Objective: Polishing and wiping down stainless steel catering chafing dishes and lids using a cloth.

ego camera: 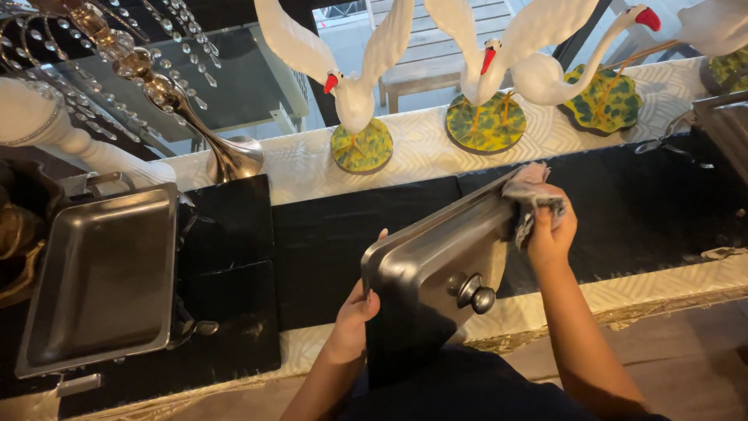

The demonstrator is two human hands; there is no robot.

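A shiny steel lid (436, 265) with a round knob (477, 295) is tilted up on its edge in front of me. My left hand (354, 312) grips its near left edge and steadies it. My right hand (552, 226) presses a crumpled grey cloth (530, 199) against the lid's far right corner. The lid's underside is hidden from me.
An empty steel serving pan (101, 281) sits at the left on a black cloth (327, 234). White bird figurines (354, 93) on green-yellow bases line the back, beside a crystal candelabra (156, 86). Another steel pan (725, 117) shows at the right edge.
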